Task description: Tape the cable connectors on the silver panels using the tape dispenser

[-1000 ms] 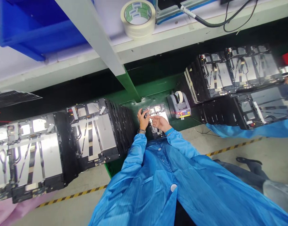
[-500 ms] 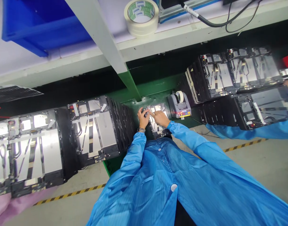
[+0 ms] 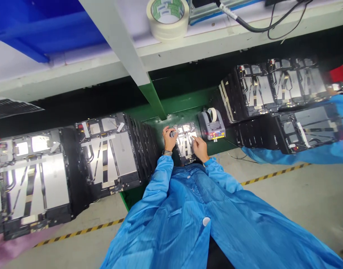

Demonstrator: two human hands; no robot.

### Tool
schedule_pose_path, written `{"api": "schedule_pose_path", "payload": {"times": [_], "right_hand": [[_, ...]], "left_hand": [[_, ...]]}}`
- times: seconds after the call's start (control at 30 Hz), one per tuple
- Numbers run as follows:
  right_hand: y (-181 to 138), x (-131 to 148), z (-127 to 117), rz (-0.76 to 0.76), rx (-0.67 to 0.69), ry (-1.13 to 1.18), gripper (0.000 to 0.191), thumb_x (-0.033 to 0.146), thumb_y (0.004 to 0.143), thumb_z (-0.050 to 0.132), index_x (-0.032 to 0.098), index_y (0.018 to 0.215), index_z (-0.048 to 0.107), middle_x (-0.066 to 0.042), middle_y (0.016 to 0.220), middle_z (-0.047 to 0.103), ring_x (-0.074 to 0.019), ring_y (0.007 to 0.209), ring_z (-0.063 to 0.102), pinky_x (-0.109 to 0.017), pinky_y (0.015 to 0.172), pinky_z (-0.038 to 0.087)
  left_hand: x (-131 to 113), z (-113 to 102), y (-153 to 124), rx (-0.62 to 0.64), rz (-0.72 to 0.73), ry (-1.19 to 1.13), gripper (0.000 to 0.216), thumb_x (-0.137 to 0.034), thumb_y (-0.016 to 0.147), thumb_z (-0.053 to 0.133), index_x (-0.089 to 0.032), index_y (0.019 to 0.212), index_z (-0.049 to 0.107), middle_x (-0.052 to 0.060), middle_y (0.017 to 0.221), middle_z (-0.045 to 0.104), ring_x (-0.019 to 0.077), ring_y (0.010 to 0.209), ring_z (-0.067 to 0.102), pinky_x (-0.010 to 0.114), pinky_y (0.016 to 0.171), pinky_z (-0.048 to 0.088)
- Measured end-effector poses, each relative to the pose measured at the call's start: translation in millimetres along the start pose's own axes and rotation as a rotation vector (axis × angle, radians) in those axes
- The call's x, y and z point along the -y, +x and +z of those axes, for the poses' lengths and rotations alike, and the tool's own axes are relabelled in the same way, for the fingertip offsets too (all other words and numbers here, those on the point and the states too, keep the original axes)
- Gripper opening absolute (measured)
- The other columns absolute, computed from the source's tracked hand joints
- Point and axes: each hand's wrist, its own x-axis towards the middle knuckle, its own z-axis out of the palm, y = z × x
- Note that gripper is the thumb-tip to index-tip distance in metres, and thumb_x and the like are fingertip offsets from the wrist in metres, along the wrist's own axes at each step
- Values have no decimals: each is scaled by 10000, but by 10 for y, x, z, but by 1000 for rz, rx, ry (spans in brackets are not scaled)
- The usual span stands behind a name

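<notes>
A flat electronic unit [image 3: 184, 144] with silver plates, a black frame and thin dark cables lies in front of my body on the green bench. My left hand [image 3: 169, 139] is at its upper left edge, fingers curled around something small and dark that I cannot make out. Along the right edge of the unit is my right hand [image 3: 200, 148], its index finger and thumb brought together near the surface and the other fingers folded. Whether a small piece sits between those fingertips is too small to see. Just right of the unit stands a grey tape dispenser [image 3: 212, 125] carrying a white tape roll.
Stacks of similar units [image 3: 106, 153] stand at left, with more stacks [image 3: 258, 89] at right. Overhead are a white shelf [image 3: 216, 52], a large tape roll [image 3: 168, 20] and a blue bin [image 3: 48, 30]. Another person's blue sleeve [image 3: 294, 157] shows at right.
My right hand has moved right and slightly down, from the top middle of the unit to its right edge. The left hand stays at the upper left edge.
</notes>
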Motion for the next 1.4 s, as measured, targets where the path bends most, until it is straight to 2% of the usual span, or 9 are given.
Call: {"api": "schedule_pose_path", "payload": {"times": [0.23,0.47,0.67,0.8,0.9,1.0,1.1,1.23,1.4], "right_hand": [[-424,-345,-15,64,-186,-112,534,317,973,467,159,1455,635,-176,1274,580,-324,1261,559,-508,1159,454],[-288,-506,95,57,-95,-74,665,385,975,501,135,1591,476,-205,1432,545,-337,1393,486,-538,1233,378],[-180,-573,121,116,-30,23,675,462,939,570,142,1533,563,-194,1382,614,-343,1341,539,-548,1229,377],[-153,-592,41,143,-15,50,650,470,914,582,158,1482,638,-184,1404,632,-339,1348,560,-517,1234,394],[-162,-623,10,165,-9,83,655,473,875,598,154,1440,688,-179,1432,639,-340,1363,571,-501,1247,393],[-187,-653,12,174,-13,149,682,476,841,612,153,1436,700,-166,1480,633,-332,1397,573,-485,1255,396],[-216,-664,19,164,-23,197,710,478,822,634,149,1449,692,-157,1522,628,-325,1426,569,-479,1269,381],[-249,-628,3,203,-27,247,772,515,794,695,131,1463,677,-161,1532,637,-341,1446,563,-519,1281,355],[-294,-445,-47,286,-3,357,834,528,771,743,107,1486,653,-170,1493,663,-362,1434,588,-556,1270,365]], "left_hand": [[81,93,32,-90,19,-2,289,-194,864,771,-238,1115,636,107,1266,555,245,1293,563,400,1179,436],[129,87,64,-27,-31,-46,540,-196,827,796,-229,1307,551,115,1356,545,229,1291,565,395,1205,417],[17,63,93,-21,-94,-79,545,-220,808,825,-219,1297,586,137,1419,548,256,1382,537,417,1258,375],[7,-18,-316,-37,-331,-41,577,-375,990,651,-179,1498,462,185,1579,483,253,1470,503,403,1276,353],[24,-59,-819,165,-406,-8,650,-422,1014,600,-146,1577,426,199,1658,449,270,1573,410,385,1328,265],[-2,-23,-1175,309,-408,-5,849,-432,962,668,-154,1677,305,169,1776,284,270,1669,233,362,1365,158],[-77,57,-1287,296,-421,-17,984,-440,922,702,-135,1716,209,170,1813,158,277,1695,123,375,1375,105],[-194,98,-1284,201,-429,-65,993,-420,871,734,-141,1704,270,161,1820,124,275,1701,73,359,1375,71],[-364,116,-1309,88,-352,-117,937,-366,864,717,-159,1687,320,180,1789,238,308,1688,157,440,1382,106]]}}
